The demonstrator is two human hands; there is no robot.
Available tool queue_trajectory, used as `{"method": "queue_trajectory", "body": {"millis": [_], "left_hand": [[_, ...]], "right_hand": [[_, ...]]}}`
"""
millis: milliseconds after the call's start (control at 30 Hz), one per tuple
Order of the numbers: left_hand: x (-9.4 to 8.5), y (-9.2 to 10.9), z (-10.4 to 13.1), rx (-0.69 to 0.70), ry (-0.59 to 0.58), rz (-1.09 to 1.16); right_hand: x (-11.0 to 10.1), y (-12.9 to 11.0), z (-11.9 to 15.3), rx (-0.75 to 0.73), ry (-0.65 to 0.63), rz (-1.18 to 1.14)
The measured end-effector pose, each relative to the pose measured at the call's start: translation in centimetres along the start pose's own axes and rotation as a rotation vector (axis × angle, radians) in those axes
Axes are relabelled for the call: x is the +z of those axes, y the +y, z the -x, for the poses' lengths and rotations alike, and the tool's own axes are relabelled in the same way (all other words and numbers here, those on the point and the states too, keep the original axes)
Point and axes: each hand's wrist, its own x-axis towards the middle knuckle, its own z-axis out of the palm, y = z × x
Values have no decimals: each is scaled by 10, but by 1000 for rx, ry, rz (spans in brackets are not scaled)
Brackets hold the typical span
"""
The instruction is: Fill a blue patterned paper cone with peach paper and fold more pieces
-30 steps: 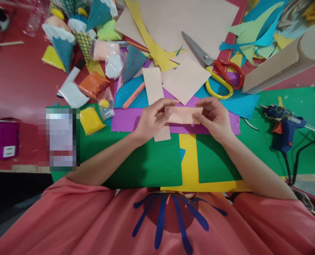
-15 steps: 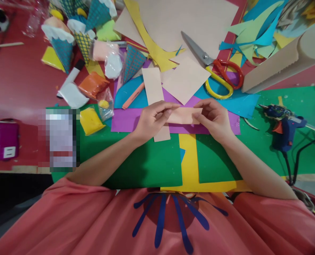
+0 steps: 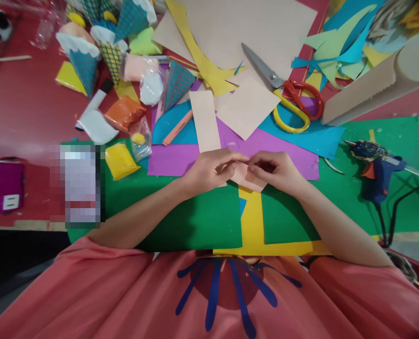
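A small piece of pale pink paper (image 3: 249, 179) is pinched between my two hands over the purple sheet's front edge. My left hand (image 3: 209, 172) grips its left end with thumb and fingers. On the other end, my right hand (image 3: 276, 172) is closed with thumb and index finger together. The fingers hide the paper's upper edge. Under my left hand lies a long pale paper strip (image 3: 205, 120), partly covered. Just beyond my hands rest a cut pale paper square (image 3: 248, 108) and scissors (image 3: 275, 80) with one red and one yellow handle.
A blue glue gun (image 3: 382, 174) lies on the green sheet (image 3: 294, 216) at right. A standing pale paper roll (image 3: 365, 84) is behind it. Paper cones (image 3: 80, 66), an orange clay packet (image 3: 124, 113) and a marker (image 3: 94, 103) crowd the left. A blurred-out rectangle (image 3: 80, 183) lies near my left forearm.
Both hands have moved closer together and slightly toward me. The small paper came with them; it was stretched level and now tilts, its lower edge angled between my fingers.
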Motion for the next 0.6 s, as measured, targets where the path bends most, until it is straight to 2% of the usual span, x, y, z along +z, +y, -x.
{"method": "queue_trajectory", "body": {"millis": [167,367,600], "left_hand": [[1,0,0,-154,64,143],[1,-3,-3,-194,49,285],[3,2,-2,-182,141,265]], "right_hand": [[0,1,0,8,37,-30],[1,2,0,38,120,-95],[-1,0,0,26,-3,-74]]}}
